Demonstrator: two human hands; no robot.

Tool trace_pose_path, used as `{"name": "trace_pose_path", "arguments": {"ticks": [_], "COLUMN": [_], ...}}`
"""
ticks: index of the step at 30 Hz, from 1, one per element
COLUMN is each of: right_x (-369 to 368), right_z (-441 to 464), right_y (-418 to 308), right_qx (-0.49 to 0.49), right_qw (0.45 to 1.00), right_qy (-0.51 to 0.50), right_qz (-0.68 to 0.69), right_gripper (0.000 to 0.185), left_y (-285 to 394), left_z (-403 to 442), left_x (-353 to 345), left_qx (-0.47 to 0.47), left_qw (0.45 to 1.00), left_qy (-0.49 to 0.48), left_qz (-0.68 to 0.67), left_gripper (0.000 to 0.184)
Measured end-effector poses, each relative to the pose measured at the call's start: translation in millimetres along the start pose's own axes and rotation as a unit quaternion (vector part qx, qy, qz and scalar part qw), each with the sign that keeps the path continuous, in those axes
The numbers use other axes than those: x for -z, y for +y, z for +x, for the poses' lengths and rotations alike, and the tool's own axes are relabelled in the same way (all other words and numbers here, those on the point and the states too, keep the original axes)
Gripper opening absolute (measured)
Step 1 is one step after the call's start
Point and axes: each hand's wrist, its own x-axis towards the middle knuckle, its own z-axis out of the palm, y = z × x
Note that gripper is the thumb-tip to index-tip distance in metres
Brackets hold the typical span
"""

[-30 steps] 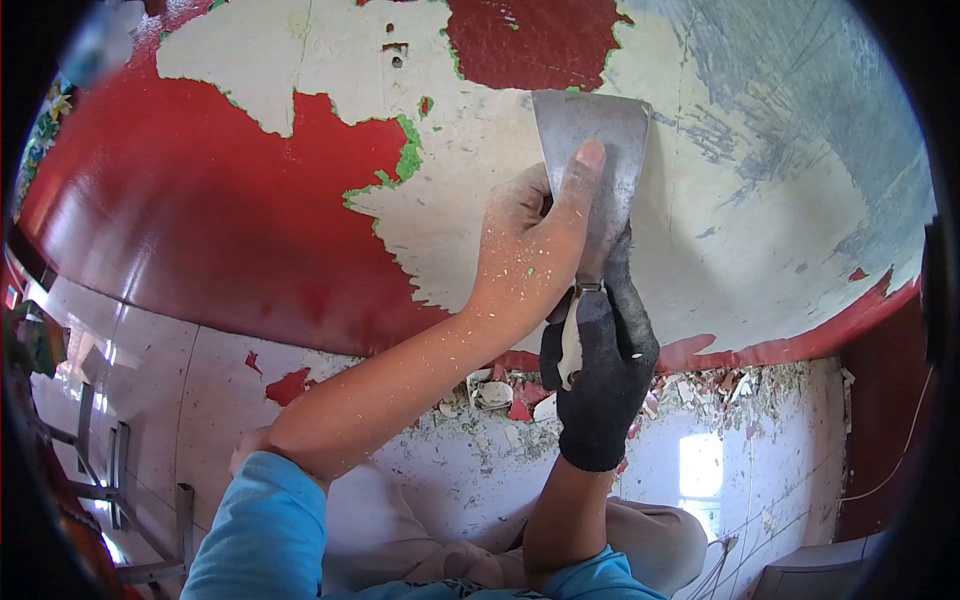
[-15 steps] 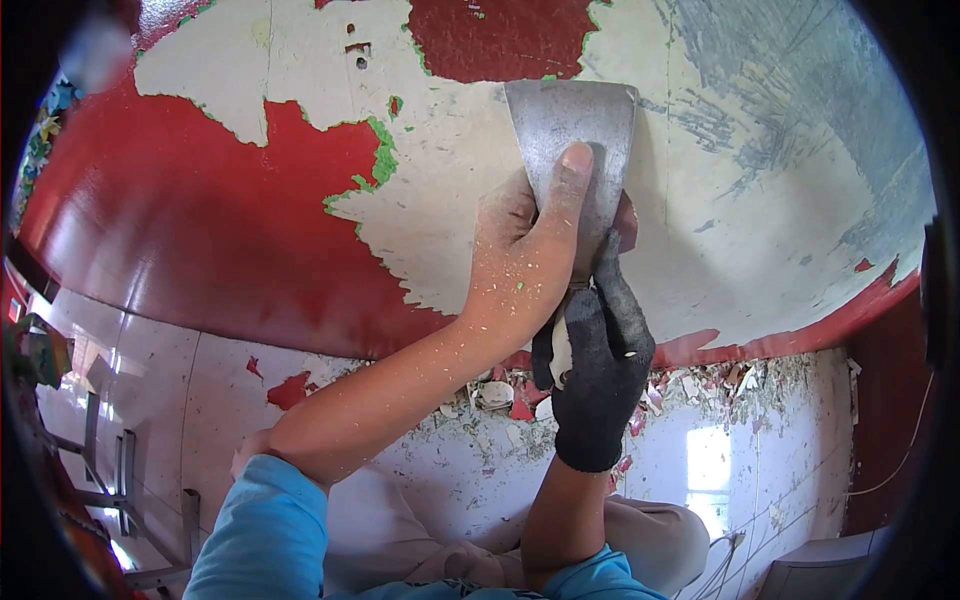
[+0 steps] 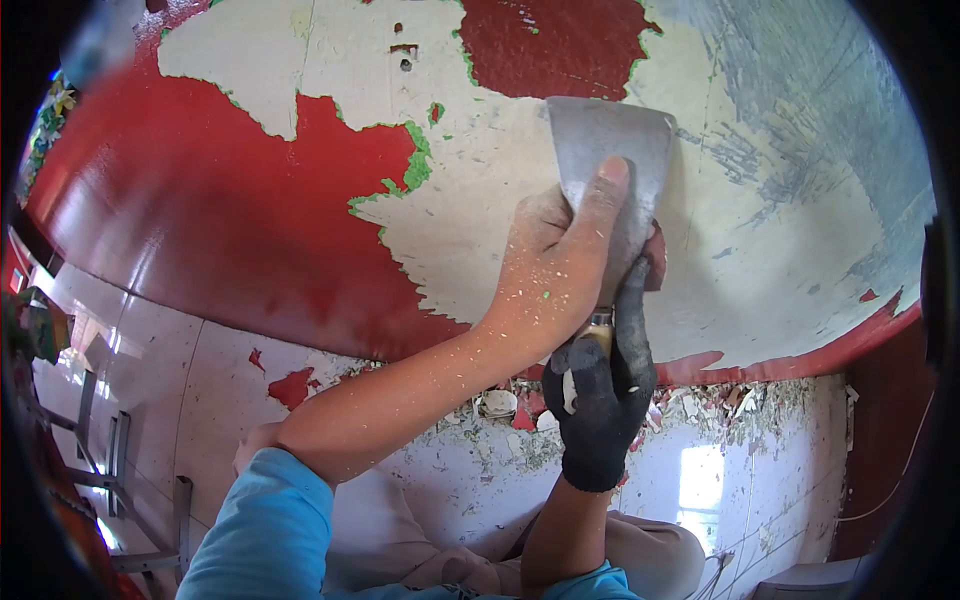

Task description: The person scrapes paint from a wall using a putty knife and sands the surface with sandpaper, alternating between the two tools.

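In the head view, the scraper (image 3: 612,132) is against or close to a curved wall (image 3: 480,185), its wide edge just at the lower border of a red paint patch (image 3: 555,50); whether it bites cannot be told. The bare left hand (image 3: 555,260) has its grip on the scraper's blade, thumb flat on the front and the other fingers mostly hidden. The right hand (image 3: 605,400), in a black glove, has its grip closed round the handle below.

Judging by the wall, the work is well along but unfinished: pale surface is bared on both sides of the scraper, with grey smears (image 3: 770,165) to its right. Left to strip are the patch above the scraper, the large red area (image 3: 230,210) to its left, edged in green, and a red strip (image 3: 835,350) low to its right. Paint flakes (image 3: 735,405) litter the floor (image 3: 430,475) below the scraper.
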Motion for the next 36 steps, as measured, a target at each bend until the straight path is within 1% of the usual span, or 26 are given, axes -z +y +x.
{"name": "trace_pose_path", "arguments": {"ticks": [4, 6, 9, 13, 15, 18, 19, 20, 21, 25, 27, 28, 29, 31, 32, 35, 36], "right_x": [-2.8, -1.7, 1.4, 8.1, 10.7, 12.1, 8.9, 2.7, -2.2, -9.5, -14.2, -17.8, -21.0, -27.3, -31.9, -47.3, -47.6], "right_z": [-3.8, -3.3, -2.8, -0.2, 0.0, 1.6, -1.5, -8.5, -12.3, -9.1, -8.5, -7.7, -6.3, -1.8, -0.4, -4.0, -7.1], "right_y": [4.8, 6.6, 8.1, 8.6, 9.0, 10.0, 7.3, 2.0, 0.2, 8.8, 9.0, 8.5, 6.6, 0.6, -1.8, -7.5, -5.5], "right_qx": [0.024, 0.078, 0.156, 0.26, 0.308, 0.378, 0.38, 0.255, 0.121, 0.152, 0.116, 0.099, 0.084, 0.059, 0.045, -0.014, -0.021], "right_qw": [0.999, 0.994, 0.969, 0.904, 0.861, 0.782, 0.782, 0.882, 0.95, 0.946, 0.965, 0.973, 0.979, 0.988, 0.992, 0.998, 0.998], "right_qy": [0.025, 0.021, 0.017, 0.009, 0.005, -0.001, -0.001, 0.024, 0.048, 0.069, 0.069, 0.071, 0.071, 0.073, 0.073, 0.065, 0.065], "right_qz": [0.001, -0.078, -0.193, -0.339, -0.406, -0.495, -0.494, -0.396, -0.283, -0.279, -0.226, -0.197, -0.172, -0.122, -0.095, -0.014, -0.016], "right_gripper": [0.063, 0.061, 0.059, 0.056, 0.055, 0.053, 0.053, 0.052, 0.052, 0.052, 0.053, 0.054, 0.055, 0.056, 0.057, 0.06, 0.06], "left_y": [-3.5, -1.1, 0.1, -0.5, -0.6, -1.4, -0.2, 1.8, 3.2, 12.5, 35.8, 38.7, 39.2, 40.2, 41.3, 34.1, 28.1], "left_z": [-0.1, 0.9, 0.0, 0.2, -0.1, 2.2, 2.5, 2.0, 1.7, 2.9, 7.2, 9.3, 9.3, 8.4, 9.4, 2.0, -1.2], "left_x": [-0.2, 1.4, -1.8, -4.1, -6.0, -1.9, -1.0, -0.7, -0.7, -3.3, -4.5, -6.3, -7.1, -7.4, 1.4, 6.1, 8.3], "left_qx": [-0.013, 0.009, 0.017, 0.013, 0.002, 0.011, 0.01, 0.014, 0.018, 0.027, -0.007, -0.042, -0.043, -0.054, -0.045, -0.024, -0.019], "left_qw": [1.0, 0.999, 0.999, 0.999, 1.0, 0.999, 0.999, 0.998, 0.998, 0.999, 0.994, 0.998, 0.998, 0.993, 0.99, 0.994, 0.994], "left_qy": [0.015, -0.034, -0.043, -0.045, -0.015, -0.042, -0.042, -0.047, -0.052, -0.028, -0.006, -0.016, -0.02, 0.027, 0.004, 0.013, 0.017], "left_qz": [0.019, 0.019, 0.002, 0.008, 0.026, 0.019, 0.021, 0.031, 0.042, 0.032, 0.112, 0.043, 0.043, 0.097, 0.136, 0.109, 0.107], "left_gripper": [0.045, 0.048, 0.05, 0.051, 0.052, 0.051, 0.051, 0.051, 0.051, 0.051, 0.05, 0.05, 0.05, 0.05, 0.048, 0.045, 0.045]}}
